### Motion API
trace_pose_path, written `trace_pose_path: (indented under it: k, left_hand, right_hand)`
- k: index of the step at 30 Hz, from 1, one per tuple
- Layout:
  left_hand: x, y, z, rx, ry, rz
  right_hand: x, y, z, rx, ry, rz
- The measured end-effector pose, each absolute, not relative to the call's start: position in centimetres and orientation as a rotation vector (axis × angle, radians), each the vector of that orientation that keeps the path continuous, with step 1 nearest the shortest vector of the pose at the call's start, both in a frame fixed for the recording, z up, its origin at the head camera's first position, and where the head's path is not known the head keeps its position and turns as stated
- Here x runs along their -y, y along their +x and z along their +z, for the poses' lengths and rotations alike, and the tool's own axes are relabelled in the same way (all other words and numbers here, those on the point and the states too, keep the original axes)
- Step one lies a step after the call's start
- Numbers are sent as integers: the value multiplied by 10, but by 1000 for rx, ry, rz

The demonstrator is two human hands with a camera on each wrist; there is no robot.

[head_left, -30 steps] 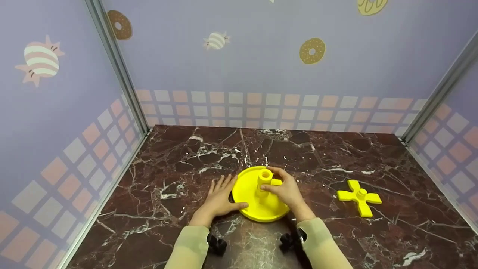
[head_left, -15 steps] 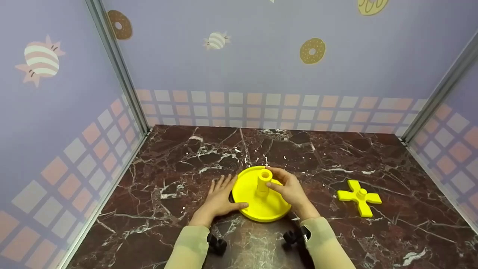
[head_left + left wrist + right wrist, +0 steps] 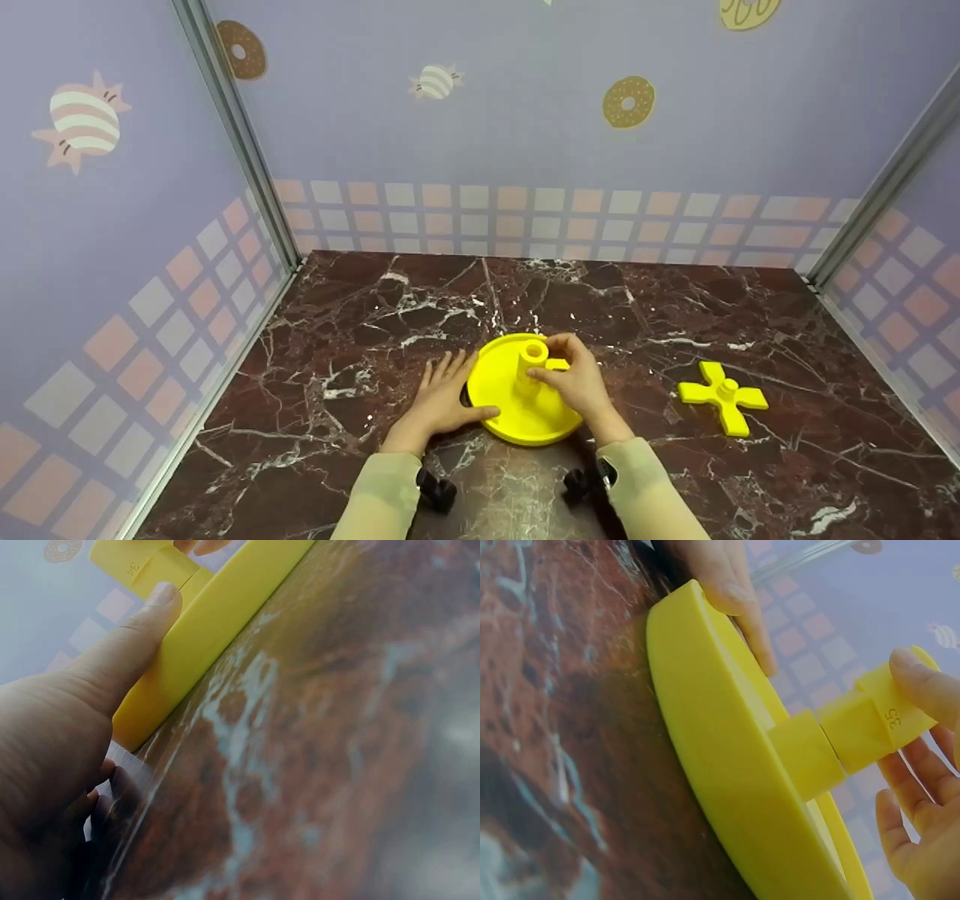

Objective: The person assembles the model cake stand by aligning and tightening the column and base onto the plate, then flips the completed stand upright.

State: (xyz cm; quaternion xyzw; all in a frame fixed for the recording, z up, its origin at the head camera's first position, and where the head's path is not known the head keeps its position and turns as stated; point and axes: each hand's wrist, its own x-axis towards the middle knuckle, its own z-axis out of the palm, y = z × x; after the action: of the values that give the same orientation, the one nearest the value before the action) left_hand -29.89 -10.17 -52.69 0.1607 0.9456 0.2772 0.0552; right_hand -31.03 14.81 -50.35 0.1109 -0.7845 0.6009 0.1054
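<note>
A round yellow dish with a raised rim (image 3: pixel 517 439) rests on the table. From its middle stands an upright hollow yellow tube (image 3: pixel 533 360). My left hand (image 3: pixel 441 401) holds the dish at its left side, thumb hooked over the rim and the other fingers spread along the outside. My right hand (image 3: pixel 583 384) pinches the tube's upper part between thumb and fingers. In the right wrist view, a seam divides the tube (image 3: pixel 866 724) from a short socket (image 3: pixel 808 754) on the dish, and the number 35 is embossed near the thumb.
A yellow cross-shaped piece with a short central peg (image 3: pixel 726 386) lies to the right of the dish. Dark red marbled stone pattern covers the tabletop (image 3: pixel 360 300). Lilac printed panels (image 3: pixel 525 135) wall in the back and both sides.
My right hand turned back, its wrist swinging right, then came round left again, thumb returning to the tube's front. My left hand and the dish have stayed in place.
</note>
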Motion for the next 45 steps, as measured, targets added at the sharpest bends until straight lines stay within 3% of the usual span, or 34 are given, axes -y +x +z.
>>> trace_pose_path:
  k: [13, 36, 45]
  left_hand:
    - [102, -299, -526, -2871, 485, 851]
    - [103, -300, -527, -2865, 496, 854]
    - [102, -299, -527, -2874, 496, 846]
  right_hand:
    - [-160, -310, -497, 2342, 612, 2117]
    - [-146, -308, -503, 2254, 340, 1899]
    - [-153, -310, -502, 2265, 455, 1999]
